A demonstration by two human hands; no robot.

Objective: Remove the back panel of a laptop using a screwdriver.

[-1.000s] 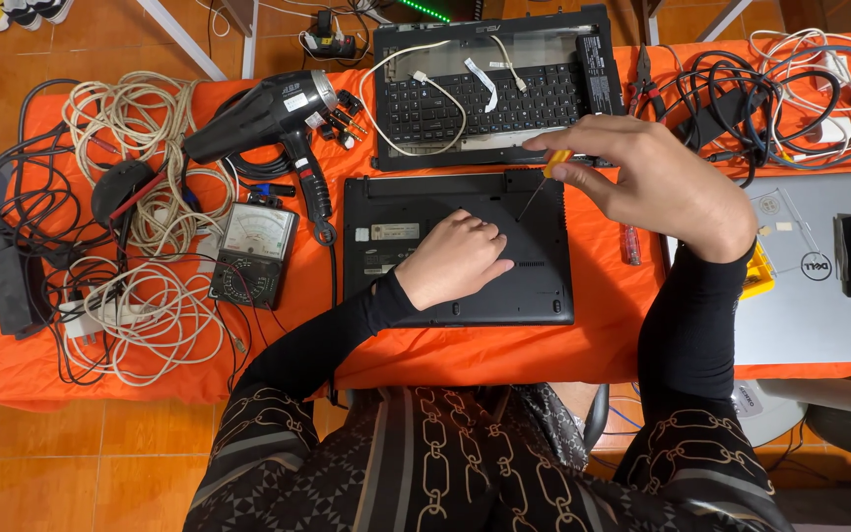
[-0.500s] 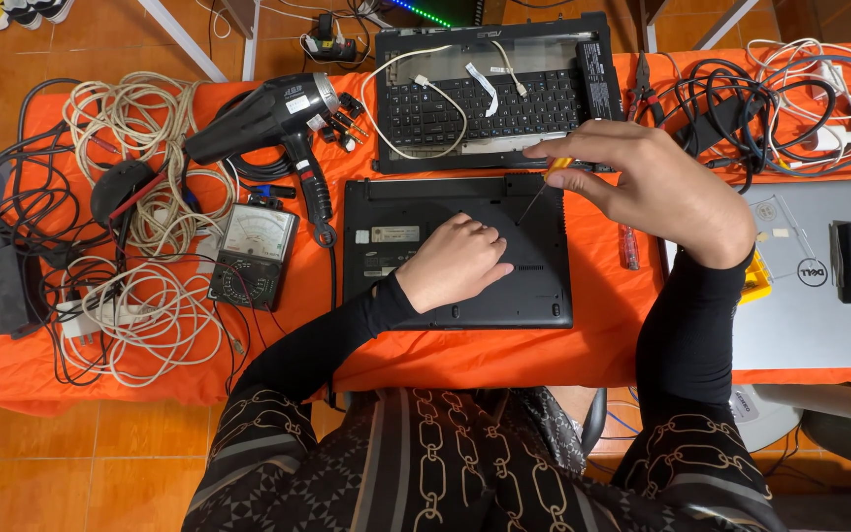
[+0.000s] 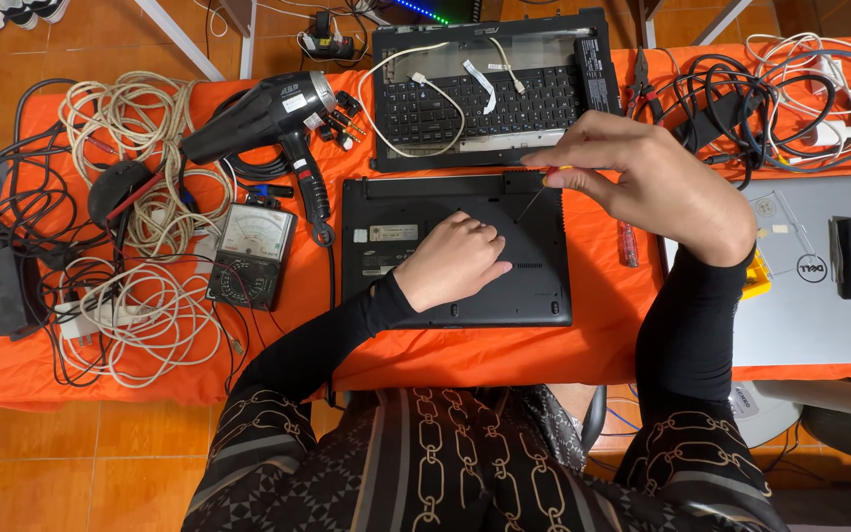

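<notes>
— Where's the screwdriver [image 3: 536, 194]?

— Pinched at its orange handle by the fingers [image 3: 556, 158] of the right hand [image 3: 642, 182], over the far edge of the black laptop base [image 3: 544, 286].

— Which way does it run?

— Slanted: handle up and to the right, thin shaft down-left, tip on the base's underside.

— Left hand [image 3: 457, 264]?

— Flat on the base, fingers loosely curled, grasping nothing. The base lies on the orange worktop [image 3: 603, 335], long side across, just nearer than the keyboard panel [image 3: 490, 94].

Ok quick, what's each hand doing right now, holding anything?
Left hand: holds nothing, resting palm-down on the black laptop base.
Right hand: closed on a thin screwdriver, tip down on the laptop base.
</notes>
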